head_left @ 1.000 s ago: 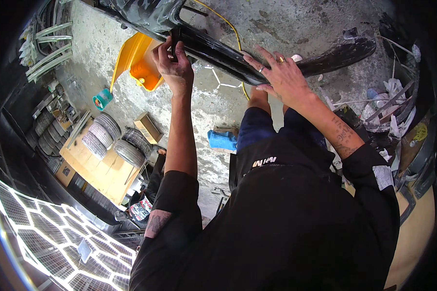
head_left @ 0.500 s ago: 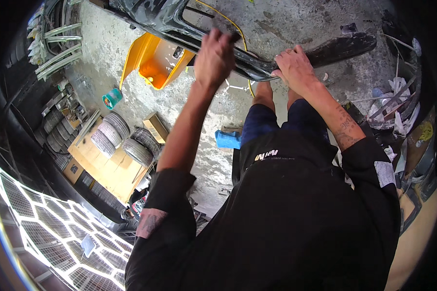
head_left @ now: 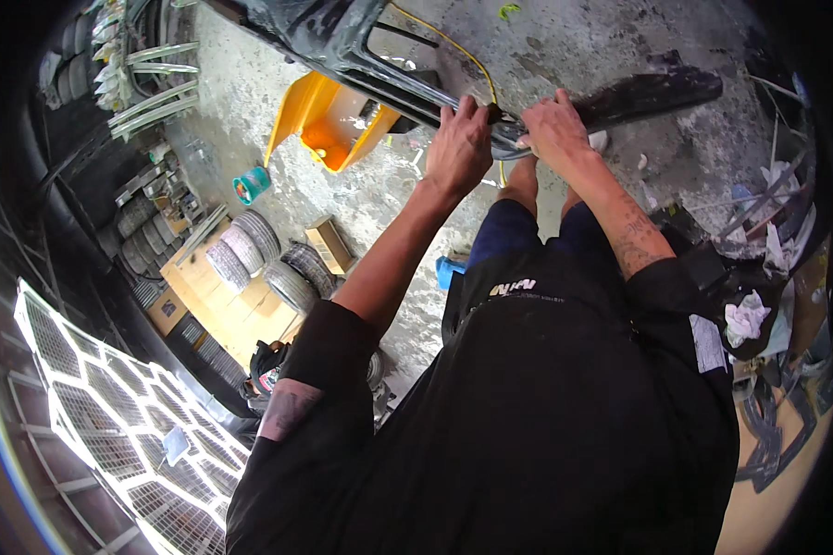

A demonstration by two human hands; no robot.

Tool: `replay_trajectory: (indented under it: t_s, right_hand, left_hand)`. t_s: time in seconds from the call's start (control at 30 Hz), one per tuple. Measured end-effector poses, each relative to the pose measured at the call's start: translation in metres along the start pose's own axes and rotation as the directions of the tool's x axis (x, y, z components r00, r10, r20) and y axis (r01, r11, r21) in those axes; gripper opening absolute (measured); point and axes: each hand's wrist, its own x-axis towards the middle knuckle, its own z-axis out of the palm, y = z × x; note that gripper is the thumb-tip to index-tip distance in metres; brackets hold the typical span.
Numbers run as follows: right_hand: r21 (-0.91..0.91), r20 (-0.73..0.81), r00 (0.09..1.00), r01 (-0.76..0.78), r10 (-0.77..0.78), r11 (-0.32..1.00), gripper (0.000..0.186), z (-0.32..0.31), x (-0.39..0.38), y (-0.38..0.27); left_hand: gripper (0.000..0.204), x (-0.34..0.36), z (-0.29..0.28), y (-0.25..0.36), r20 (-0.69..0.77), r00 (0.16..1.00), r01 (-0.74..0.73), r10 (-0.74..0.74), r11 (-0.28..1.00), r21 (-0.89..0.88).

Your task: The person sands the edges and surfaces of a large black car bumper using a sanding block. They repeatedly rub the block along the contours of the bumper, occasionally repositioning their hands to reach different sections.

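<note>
A long black plastic car bumper (head_left: 338,42), scuffed with pale dust, runs across the far side in front of my legs. My right hand (head_left: 557,131) grips its near edge, with the fingers over the top. Close by on the left, my left hand (head_left: 458,148) is closed at the same edge, its fingers curled. A small dark thing shows at its fingertips, too unclear to name; the palm is hidden. To the right of my right hand, the bumper's dark tapered end (head_left: 662,97) stretches out above the floor.
A yellow-orange plastic shell (head_left: 315,111) lies on the concrete floor beyond my left arm, near a teal bucket (head_left: 251,186). Tyres (head_left: 292,282) stand on cardboard at the left. A yellow cable (head_left: 458,46) crosses behind the bumper. Crumpled paper (head_left: 747,317) and scraps lie at the right.
My left hand has come down and right along the bumper, nearer to my right hand. My right hand keeps its hold. The whole view has shifted slightly.
</note>
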Motion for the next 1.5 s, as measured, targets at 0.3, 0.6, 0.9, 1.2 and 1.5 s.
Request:
replay_trajectory:
  t_s: [0.3,0.6,0.9,1.2,1.5]
  right_hand:
    - [0.003,-0.051,0.998,0.029,-0.029,1.000,0.030,0.000,0.001,-0.004]
    - [0.011,-0.021,1.000,0.022,-0.022,1.000,0.029,-0.008,0.006,-0.007]
    - [0.052,-0.027,0.999,0.041,-0.040,0.998,0.029,-0.012,0.002,-0.010]
    - [0.059,-0.089,0.996,0.025,-0.019,0.998,0.029,-0.015,0.004,-0.009]
    - [0.048,-0.057,0.998,0.024,-0.022,0.999,0.031,-0.009,0.001,-0.005]
  left_hand:
    - [0.025,0.009,-0.017,-0.068,-0.248,0.960,-0.047,0.126,0.952,0.302]
    - [0.034,0.024,-0.043,-0.076,-0.286,0.956,0.101,-0.068,0.989,0.104]
    - [0.029,0.034,-0.064,-0.110,-0.389,0.921,0.038,0.001,0.995,0.093]
    - [0.030,0.039,-0.071,-0.130,-0.295,0.953,-0.037,0.072,0.992,0.122]
    - [0.030,0.032,-0.069,-0.106,-0.242,0.968,0.079,-0.061,0.995,0.066]
